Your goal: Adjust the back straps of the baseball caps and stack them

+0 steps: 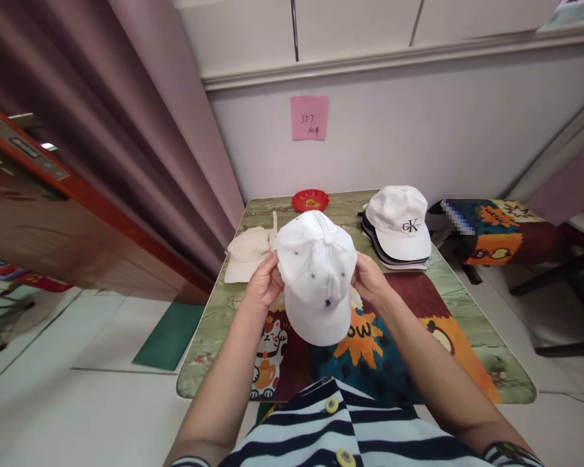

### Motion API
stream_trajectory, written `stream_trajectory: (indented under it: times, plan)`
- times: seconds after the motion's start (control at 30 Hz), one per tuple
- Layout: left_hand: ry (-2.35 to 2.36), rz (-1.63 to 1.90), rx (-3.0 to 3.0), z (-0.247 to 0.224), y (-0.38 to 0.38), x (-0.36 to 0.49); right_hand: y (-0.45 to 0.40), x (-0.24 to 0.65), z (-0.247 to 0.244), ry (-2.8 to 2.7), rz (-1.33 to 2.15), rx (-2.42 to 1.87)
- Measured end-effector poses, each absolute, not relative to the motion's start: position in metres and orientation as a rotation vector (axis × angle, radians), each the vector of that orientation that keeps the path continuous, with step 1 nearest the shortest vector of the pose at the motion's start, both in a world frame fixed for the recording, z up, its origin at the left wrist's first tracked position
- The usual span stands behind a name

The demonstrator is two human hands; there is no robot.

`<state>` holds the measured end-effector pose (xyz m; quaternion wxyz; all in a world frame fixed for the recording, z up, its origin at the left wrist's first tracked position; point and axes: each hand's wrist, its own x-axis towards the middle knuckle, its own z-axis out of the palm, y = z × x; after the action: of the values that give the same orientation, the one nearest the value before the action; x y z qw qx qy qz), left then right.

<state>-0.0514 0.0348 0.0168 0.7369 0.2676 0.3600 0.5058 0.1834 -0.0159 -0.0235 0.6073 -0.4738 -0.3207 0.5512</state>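
Between my two hands is a white baseball cap [316,266], its brim pointing toward me and a small dark logo at the front. My left hand [265,280] grips the cap's left side, and my right hand [368,277] grips its right side; some fingertips are hidden behind the cap. Just beyond my left hand a beige cap [253,248] lies on the table, a strap sticking up behind it. At the right stands a stack of caps, topped by a white cap with black "CK" lettering [398,214]; darker caps [377,243] show beneath.
The green-patterned table [209,350] bears a colourful printed mat [384,363]. A red scalloped dish [310,201] sits at the back edge. A pink note [310,118] is stuck to the wall. A curtain [175,117] and wooden door [78,220] stand left; another table [511,240] is right.
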Motion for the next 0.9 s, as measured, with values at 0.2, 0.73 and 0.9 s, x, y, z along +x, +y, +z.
stream_trajectory:
  times: [0.2,0.73,0.9]
  plan:
    - [0.756,1.164,0.186,-0.018,0.024,-0.037,-0.016,0.180,-0.040,-0.219,1.537,-0.840]
    - [0.477,1.055,0.270,-0.020,0.019,-0.018,-0.043,0.152,-0.043,-0.051,1.763,-0.582]
    - [0.569,1.228,0.170,-0.026,0.036,-0.018,-0.077,0.119,-0.020,0.105,1.695,-0.501]
